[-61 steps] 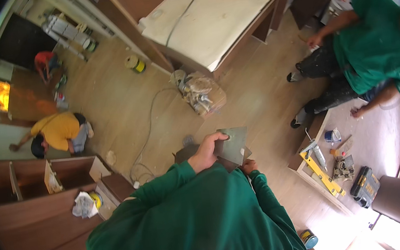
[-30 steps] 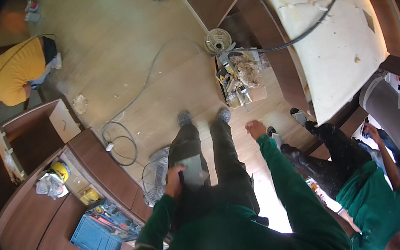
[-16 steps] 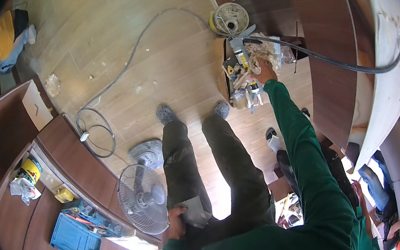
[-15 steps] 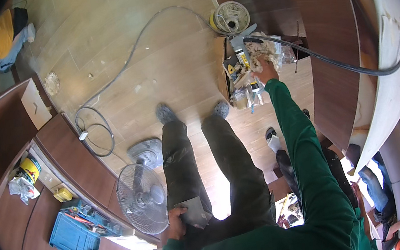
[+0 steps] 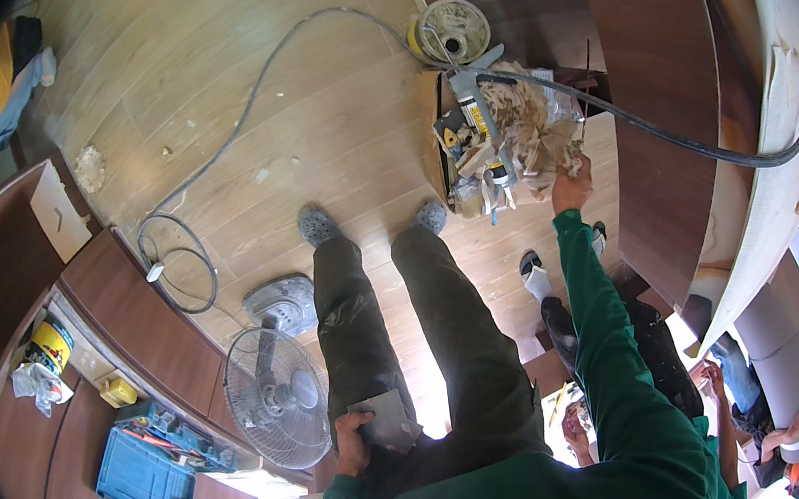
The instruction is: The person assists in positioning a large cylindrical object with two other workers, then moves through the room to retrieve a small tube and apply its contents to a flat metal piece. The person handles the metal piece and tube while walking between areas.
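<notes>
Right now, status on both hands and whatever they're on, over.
Left hand grips a flat grey square pad at the thigh. Right hand stretched to the open cardboard box of tools and wood shavings. Thick black hose crosses beside it.

One grey standing fan, one blue plastic toolbox, one yellow round can, one coiled grey cable, two grey shoes.

The view has swung from the room down to the person's own legs and the floor. The right hand, two seconds ago on the grey pad, has stretched out to the pile of tools and rags; the left hand has lowered the pad to the thigh.
</notes>
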Action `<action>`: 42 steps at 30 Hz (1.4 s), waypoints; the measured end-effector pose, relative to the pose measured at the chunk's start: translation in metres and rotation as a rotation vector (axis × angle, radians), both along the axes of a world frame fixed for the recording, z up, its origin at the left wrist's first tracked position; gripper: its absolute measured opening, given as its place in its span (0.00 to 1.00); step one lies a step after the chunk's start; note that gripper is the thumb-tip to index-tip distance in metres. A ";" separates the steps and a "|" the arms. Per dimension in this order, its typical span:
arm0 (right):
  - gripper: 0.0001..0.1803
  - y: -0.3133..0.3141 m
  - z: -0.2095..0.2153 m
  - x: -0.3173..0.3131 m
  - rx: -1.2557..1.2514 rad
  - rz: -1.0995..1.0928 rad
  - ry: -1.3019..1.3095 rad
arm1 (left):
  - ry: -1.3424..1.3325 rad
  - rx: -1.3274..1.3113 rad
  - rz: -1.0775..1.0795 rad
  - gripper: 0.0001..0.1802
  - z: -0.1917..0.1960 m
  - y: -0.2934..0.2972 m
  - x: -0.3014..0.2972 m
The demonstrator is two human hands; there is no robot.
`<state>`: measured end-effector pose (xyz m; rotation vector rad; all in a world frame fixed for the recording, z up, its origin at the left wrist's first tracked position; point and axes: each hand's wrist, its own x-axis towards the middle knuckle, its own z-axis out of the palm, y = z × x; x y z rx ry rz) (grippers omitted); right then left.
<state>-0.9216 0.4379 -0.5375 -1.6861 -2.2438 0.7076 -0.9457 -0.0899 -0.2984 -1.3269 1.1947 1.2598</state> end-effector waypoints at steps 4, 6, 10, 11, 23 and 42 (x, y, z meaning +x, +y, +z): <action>0.44 -0.019 -0.036 -0.022 -0.143 0.350 -0.296 | 0.008 0.007 -0.037 0.08 -0.006 -0.003 -0.002; 0.61 -0.036 -0.047 -0.050 -0.216 0.387 -0.385 | 0.014 0.012 -0.058 0.08 -0.008 -0.005 -0.003; 0.66 -0.062 -0.028 -0.134 -0.365 0.162 -0.711 | 0.008 -0.028 -0.063 0.08 -0.010 -0.019 0.008; 0.66 -0.060 -0.034 -0.134 -0.351 0.140 -0.744 | 0.009 -0.037 -0.068 0.08 -0.012 -0.026 0.012; 0.55 -0.038 -0.063 -0.106 -0.210 0.315 -0.761 | -0.012 -0.004 -0.019 0.06 -0.015 -0.004 0.015; 0.46 -0.006 -0.013 -0.067 -0.074 0.176 -0.541 | -0.053 -0.082 0.093 0.07 -0.011 0.004 0.020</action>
